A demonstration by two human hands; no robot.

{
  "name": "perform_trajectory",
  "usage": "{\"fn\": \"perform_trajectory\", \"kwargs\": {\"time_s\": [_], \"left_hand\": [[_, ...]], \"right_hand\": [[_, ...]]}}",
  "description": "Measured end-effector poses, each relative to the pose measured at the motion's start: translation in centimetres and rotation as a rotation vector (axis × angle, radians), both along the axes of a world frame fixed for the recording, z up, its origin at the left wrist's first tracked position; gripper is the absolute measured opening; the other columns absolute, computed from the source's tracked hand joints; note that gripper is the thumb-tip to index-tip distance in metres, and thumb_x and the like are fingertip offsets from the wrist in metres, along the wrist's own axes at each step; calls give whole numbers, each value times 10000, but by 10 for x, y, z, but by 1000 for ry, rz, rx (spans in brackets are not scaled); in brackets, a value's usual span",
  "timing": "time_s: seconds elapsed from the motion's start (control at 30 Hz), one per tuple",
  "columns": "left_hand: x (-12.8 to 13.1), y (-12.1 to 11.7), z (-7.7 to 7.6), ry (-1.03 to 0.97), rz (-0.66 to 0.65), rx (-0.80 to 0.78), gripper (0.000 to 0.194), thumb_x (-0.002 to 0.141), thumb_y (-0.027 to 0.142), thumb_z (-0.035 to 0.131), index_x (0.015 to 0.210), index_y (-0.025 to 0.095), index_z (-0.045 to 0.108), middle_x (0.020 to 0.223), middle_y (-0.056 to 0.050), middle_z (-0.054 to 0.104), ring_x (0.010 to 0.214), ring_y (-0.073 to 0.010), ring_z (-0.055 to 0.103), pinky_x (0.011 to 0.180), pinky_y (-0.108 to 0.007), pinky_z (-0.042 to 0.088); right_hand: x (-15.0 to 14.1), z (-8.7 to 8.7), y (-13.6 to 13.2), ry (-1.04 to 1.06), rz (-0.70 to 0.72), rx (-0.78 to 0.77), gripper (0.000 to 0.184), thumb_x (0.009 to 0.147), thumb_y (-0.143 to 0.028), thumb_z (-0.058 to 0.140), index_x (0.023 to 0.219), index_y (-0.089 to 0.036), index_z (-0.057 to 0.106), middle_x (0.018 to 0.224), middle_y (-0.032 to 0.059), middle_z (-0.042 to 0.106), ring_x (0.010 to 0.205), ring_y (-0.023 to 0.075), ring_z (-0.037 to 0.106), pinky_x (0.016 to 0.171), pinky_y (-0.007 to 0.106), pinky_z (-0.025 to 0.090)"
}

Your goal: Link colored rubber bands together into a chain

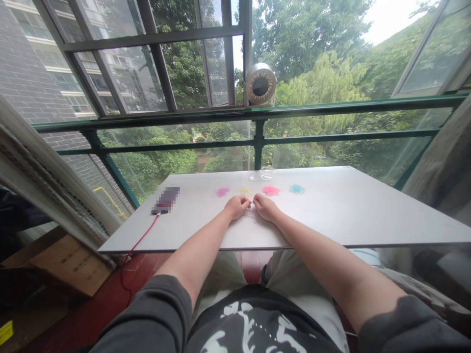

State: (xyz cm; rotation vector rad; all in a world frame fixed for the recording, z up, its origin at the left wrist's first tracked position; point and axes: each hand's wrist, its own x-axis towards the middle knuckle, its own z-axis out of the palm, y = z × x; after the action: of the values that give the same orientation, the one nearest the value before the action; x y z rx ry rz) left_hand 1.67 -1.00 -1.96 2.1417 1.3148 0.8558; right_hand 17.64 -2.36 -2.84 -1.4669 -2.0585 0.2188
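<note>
White table [324, 223] by the window, looks like a balcony spot. Going from the near edge out: there's a loose scatter of pale bits [252, 215] on the tabletop, right between and under the two hands. The left hand [237, 207] and right hand [266, 206] are both mostly closed, fingers curled in, fingertips nearly meeting. Can't tell if either one has hold of anything, the bits are way too small.

Off to the left there's a blurred-out dark gadget [167, 200] on a red cable [142, 238]. Just past the hands you get a row of little patches: purple [222, 191], yellow [245, 191], pink [271, 190] and teal [297, 189]. I'd call those four pretty well formed, each its own colour and apart from the next, with yellow looking the sparsest. The pale stuff is more spread out, so imo that's the unsettled part, but no clue how much is left overall. Behind the row sit a see-through tub [267, 172] and a shallower see-through piece [253, 177], contents unclear. Then green railing [221, 117] and trees [312, 63].
</note>
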Motion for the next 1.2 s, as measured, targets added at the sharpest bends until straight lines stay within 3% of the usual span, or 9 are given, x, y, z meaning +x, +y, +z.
{"fn": "perform_trajectory", "kwargs": {"time_s": [0.57, 1.2], "left_hand": [[1, -2, -2, -25, 7, 14, 240, 729, 357, 541, 741, 154, 669, 711, -8, 671, 644, -128, 576, 614, -232, 428], [0, 0, -2, -112, 1, -41, 200, 683, 320, 552, 675, 141, 641, 634, -1, 616, 588, -118, 515, 580, -240, 380]], "right_hand": [[-1, 2, -6, 24, 5, 4, 77, 745, -193, 492, 786, -188, 557, 698, 18, 608, 618, 135, 491, 575, 228, 318], [1, 4, -4, 140, 14, 20, 122, 741, -166, 487, 739, -183, 607, 684, 21, 627, 631, 140, 524, 612, 235, 369]]}}
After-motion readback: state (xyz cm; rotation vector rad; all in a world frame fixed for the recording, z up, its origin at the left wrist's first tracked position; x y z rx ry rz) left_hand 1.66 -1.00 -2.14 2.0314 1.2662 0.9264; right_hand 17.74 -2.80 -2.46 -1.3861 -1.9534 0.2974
